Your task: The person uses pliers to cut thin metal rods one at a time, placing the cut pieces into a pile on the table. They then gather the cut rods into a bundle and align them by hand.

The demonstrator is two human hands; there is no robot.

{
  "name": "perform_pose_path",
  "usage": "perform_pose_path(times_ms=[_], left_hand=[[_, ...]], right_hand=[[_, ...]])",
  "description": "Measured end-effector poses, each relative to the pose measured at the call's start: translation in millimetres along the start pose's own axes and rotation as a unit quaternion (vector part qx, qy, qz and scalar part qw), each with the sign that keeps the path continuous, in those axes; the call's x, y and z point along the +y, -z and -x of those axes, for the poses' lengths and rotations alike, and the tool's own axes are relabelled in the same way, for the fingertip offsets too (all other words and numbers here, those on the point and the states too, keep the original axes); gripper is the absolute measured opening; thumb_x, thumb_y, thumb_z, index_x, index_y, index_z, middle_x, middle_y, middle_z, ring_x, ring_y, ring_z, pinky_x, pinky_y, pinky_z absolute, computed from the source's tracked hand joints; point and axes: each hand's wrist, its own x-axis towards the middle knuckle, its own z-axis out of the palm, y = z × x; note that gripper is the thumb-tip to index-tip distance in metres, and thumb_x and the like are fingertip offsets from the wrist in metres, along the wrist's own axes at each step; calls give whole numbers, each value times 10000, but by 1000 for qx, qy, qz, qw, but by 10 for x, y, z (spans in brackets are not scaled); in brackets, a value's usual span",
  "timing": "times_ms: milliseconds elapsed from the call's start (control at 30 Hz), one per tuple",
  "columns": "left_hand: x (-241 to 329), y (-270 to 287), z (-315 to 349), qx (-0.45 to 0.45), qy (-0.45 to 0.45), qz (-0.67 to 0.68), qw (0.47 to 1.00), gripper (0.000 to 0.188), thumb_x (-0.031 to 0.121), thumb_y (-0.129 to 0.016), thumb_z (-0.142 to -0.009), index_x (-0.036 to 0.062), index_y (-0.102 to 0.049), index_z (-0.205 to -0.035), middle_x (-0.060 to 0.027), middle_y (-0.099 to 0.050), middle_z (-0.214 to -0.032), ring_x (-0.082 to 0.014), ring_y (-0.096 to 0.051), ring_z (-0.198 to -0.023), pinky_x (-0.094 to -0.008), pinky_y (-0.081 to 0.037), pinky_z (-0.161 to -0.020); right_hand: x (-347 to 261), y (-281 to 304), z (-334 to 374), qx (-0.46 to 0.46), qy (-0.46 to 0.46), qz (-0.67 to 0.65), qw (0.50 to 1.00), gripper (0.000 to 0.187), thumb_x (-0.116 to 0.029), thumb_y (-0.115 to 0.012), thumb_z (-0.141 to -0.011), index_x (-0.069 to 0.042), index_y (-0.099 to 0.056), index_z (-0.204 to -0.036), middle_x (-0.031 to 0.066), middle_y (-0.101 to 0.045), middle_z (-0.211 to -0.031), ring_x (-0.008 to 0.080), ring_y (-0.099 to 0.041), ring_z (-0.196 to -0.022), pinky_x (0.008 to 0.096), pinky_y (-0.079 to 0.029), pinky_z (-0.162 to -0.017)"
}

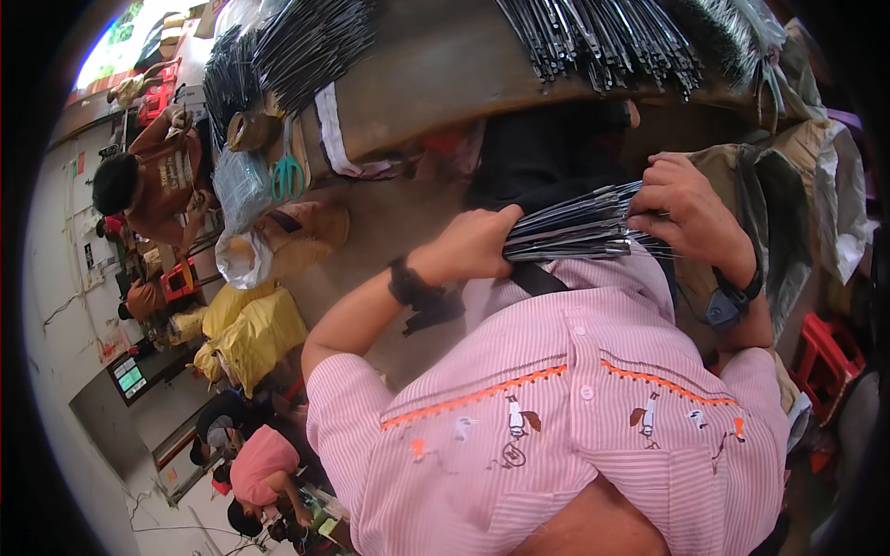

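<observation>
A bundle of thin, dark, shiny strips (pixel 570 227) lies crosswise in front of my striped shirt, over my lap. My left hand (pixel 477 243) is wrapped round its left end. At the right end, my right hand (pixel 681 206) has its fingers bent and pinched on the strip ends, some of which fan out below it. The strips' exact kind cannot be made out. More strips of the same look lie on the table beyond, in one pile (pixel 311 51) at the left and another (pixel 603 42) at the right.
The brown table (pixel 436 79) curves across the top. Teal-handled scissors (pixel 288 176), a tape roll (pixel 248 132) and a clear plastic bag (pixel 241 190) are at its left. A yellow sack (pixel 250 334) stands left, a red stool (pixel 825 361) right. Several people work at left.
</observation>
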Motion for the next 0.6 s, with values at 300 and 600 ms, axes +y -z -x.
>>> perform_pose_path(times_ms=[300, 600], left_hand=[[24, 72, -42, -22, -2, 2, 1000, 436, 145, -739, -608, -3, -530, -960, -234, -656, -850, -416, -637, -818, -465, -507, -719], [0, 94, -63, -36, 1, 7, 999, 428, 151, -740, -609, -11, -548, -955, -239, -658, -859, -409, -639, -842, -459, -509, -728]], right_hand=[[2, -33, -118, 3, -9, -10, 1000, 117, -117, -726, -736, -35, -646, -761, 86, -508, -699, 275, -551, -757, 467, -380, -1020], [-29, -215, -180, -5, -13, -53, 998, 82, -94, -713, -756, -44, -652, -775, 78, -539, -722, 260, -565, -792, 471, -369, -1037]])
